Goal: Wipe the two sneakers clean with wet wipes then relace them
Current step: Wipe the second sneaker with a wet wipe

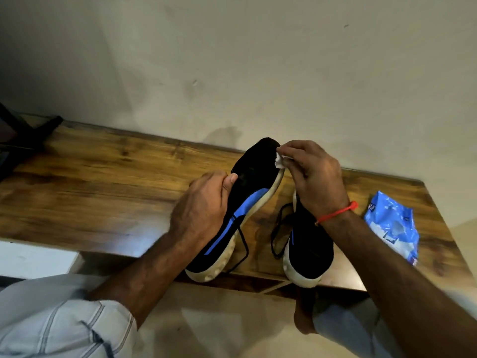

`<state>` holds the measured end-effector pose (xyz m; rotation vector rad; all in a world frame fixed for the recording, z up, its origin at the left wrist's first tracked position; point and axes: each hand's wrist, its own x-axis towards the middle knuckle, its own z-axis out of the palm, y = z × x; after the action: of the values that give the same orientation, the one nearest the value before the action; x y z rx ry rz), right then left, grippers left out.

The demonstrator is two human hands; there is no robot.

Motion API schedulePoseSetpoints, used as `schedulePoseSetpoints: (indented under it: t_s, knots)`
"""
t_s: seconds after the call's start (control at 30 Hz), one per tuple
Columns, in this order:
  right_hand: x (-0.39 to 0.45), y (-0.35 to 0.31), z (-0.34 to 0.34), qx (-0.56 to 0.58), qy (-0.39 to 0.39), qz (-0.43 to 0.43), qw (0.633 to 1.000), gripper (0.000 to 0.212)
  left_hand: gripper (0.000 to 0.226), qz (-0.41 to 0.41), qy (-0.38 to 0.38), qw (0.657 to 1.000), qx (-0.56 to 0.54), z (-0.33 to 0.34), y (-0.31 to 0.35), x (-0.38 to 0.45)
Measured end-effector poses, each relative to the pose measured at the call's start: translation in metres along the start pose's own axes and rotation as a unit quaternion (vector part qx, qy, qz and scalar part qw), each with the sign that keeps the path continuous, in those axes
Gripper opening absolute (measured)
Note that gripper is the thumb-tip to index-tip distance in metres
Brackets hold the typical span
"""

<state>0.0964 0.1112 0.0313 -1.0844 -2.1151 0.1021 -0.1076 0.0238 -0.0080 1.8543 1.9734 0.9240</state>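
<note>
A black sneaker (247,192) with a blue stripe and white sole is lifted off the wooden table (103,192), toe pointing away from me. My left hand (204,210) grips its upper from the left side. Against the toe edge my right hand (312,174) pinches a crumpled white wet wipe (280,162). The second black sneaker (308,246) stands on the table under my right wrist, its heel toward me. Loose black laces (277,228) trail between the two shoes.
A blue pack of wet wipes (393,224) lies on the table to the right. A dark object (28,133) sits at the far left end. A wall runs close behind the table. My knees and a bare foot (304,321) are below the front edge.
</note>
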Motion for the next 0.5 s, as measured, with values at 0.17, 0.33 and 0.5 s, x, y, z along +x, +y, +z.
schedulePoseSetpoints:
  t_s: [0.17, 0.33, 0.5]
  knots:
    - [-0.008, -0.012, -0.007, -0.013, 0.009, -0.052, 0.999, 0.024, 0.051, 0.059, 0.053, 0.994, 0.074, 0.010, 0.011, 0.002]
    - [-0.015, -0.015, 0.004, -0.043, -0.072, -0.098, 0.992, 0.017, 0.050, 0.075, 0.050, 0.988, 0.123, 0.014, 0.014, 0.003]
    - [-0.005, 0.003, -0.011, -0.059, -0.023, -0.058, 0.996, 0.017, 0.046, 0.099, 0.069, 0.985, 0.124, 0.017, 0.019, 0.006]
